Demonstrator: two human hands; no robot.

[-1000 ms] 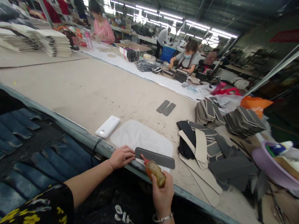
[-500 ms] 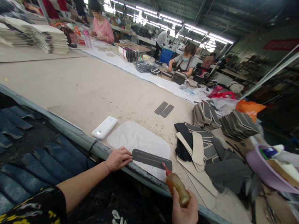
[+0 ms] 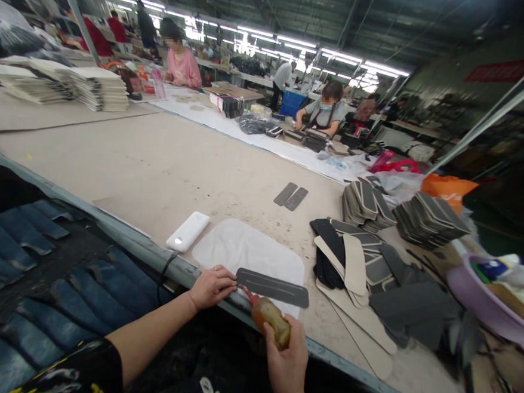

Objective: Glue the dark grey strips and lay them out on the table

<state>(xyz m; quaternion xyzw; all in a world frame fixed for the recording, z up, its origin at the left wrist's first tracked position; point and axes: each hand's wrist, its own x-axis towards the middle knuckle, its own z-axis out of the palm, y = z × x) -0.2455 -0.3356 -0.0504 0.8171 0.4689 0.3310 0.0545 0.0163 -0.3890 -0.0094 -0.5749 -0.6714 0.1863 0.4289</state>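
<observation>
My right hand [image 3: 287,354] is wrapped round a squeeze bottle [image 3: 272,320] with yellowish-brown contents and a red nozzle. The nozzle tip is close to the left end of a dark grey rounded panel [image 3: 273,288], beside my left fingers. Whether the tip touches the panel I cannot tell. With fingers closed, my left hand [image 3: 213,287] pinches that same left end at the table's front edge. A thin line runs lengthwise along the panel. Under it lies a pale rounded sheet [image 3: 241,243].
A white power bank [image 3: 188,231] with a cable lies left of the sheet. To the right are loose beige and black pieces [image 3: 353,266], stacked grey panels [image 3: 364,203] and a purple basin [image 3: 470,295]. Two small grey pieces [image 3: 291,196] lie farther back. Co-workers sit across the table.
My right hand has carried the bottle leftward, its nozzle going from the panel's right end to its left end. My left hand still pinches the panel. The view has shifted slightly.
</observation>
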